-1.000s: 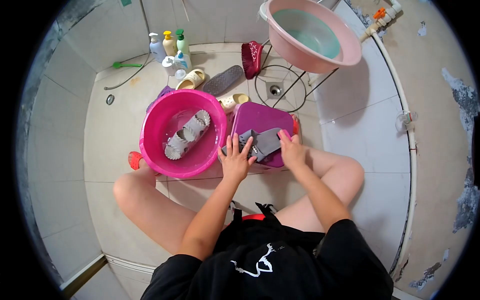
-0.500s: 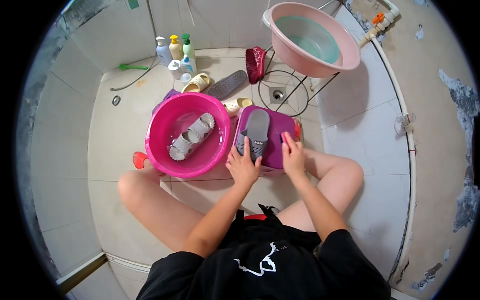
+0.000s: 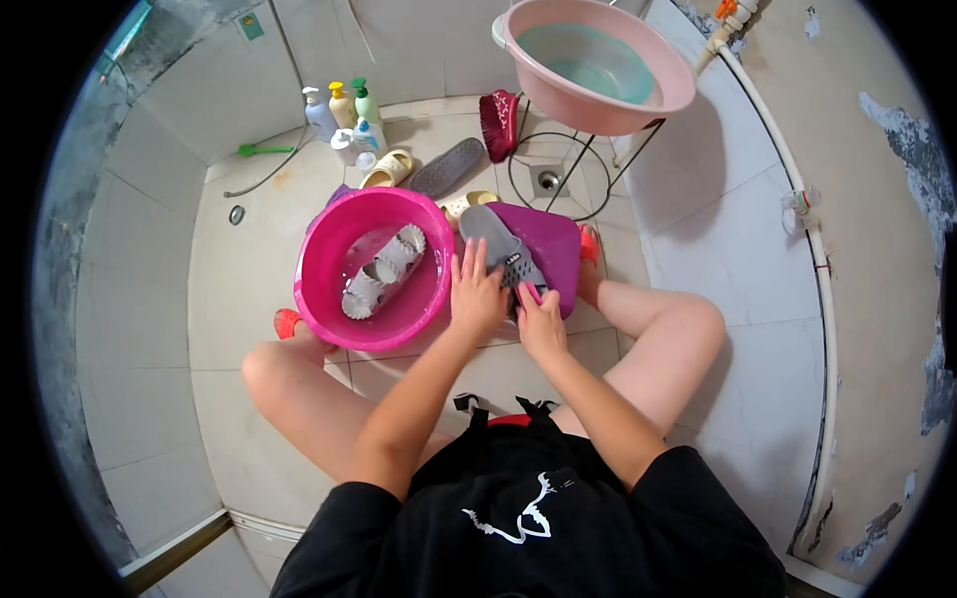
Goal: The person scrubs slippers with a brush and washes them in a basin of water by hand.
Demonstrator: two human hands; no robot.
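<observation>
A grey slipper [image 3: 486,230] with a perforated strap lies at a slant on a purple-topped stool or box [image 3: 554,237]. My left hand [image 3: 478,297] rests over the slipper's left side with its fingers stretched along it, steadying it. Closed around a small pink brush [image 3: 532,291], my right hand [image 3: 541,327] is at the strap end of the slipper; the bristles are hidden. Left of my hands, a pink basin [image 3: 310,267] holds a pair of pale grey sandals [image 3: 385,271] with scalloped edges, one overlapping the other.
Cream clogs [image 3: 387,169], a dark grey slipper [image 3: 447,167] and a red shoe [image 3: 498,126] lie behind the basin. Several pump bottles [image 3: 340,105] stand by the wall. A light pink basin [image 3: 600,118] sits on a wire stand above a floor drain [image 3: 547,180].
The slipper has turned, its upper end swinging left. My right hand has moved left with the pink brush, from the stool's right side to the strap. My left hand has shifted upward slightly.
</observation>
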